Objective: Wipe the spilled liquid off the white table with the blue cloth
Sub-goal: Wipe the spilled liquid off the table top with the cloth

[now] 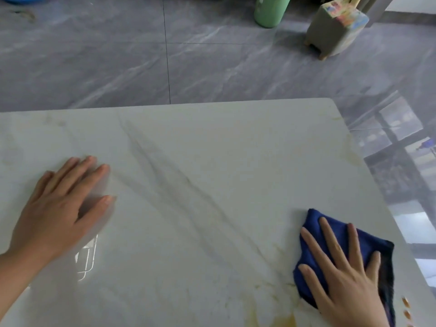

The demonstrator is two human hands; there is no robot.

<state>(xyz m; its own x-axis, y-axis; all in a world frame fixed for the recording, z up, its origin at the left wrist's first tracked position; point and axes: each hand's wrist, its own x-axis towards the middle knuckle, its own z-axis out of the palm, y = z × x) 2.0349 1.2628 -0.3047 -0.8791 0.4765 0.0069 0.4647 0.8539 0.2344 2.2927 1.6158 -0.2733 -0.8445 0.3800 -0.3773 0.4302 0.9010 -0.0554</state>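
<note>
So the person's got their right hand [346,274] spread flat on the blue cloth [330,234], fingers straight and fanned apart, pressing it down onto the white table [212,142] near the right edge, fairly close to them. Makes sense to hold it that way, a flat palm puts even pressure across the cloth so more of it soaks stuff up, instead of bunching it in a fist. The cloth looks folded into a rough pad, and its right side hangs right at the table edge. The left hand [59,208] is over on the left side of the table, also flat with fingers straight and loosely together, not holding anything, I'd guess just bracing while they lean into the wipe. The spilled liquid [283,320] is a yellowish puddle at the near edge, just left of the cloth hand, with faint yellowy streaks and spatter trailing up from it toward the cloth. There are a few amber drops [406,303] by the right edge near the cloth too. So I'd say the job's only partly done, the main puddle isn't wiped yet and the cloth needs to sweep toward the near side. Beyond the table on the grey floor there's a green bottle thing [271,10] and a small stool [337,29].
</note>
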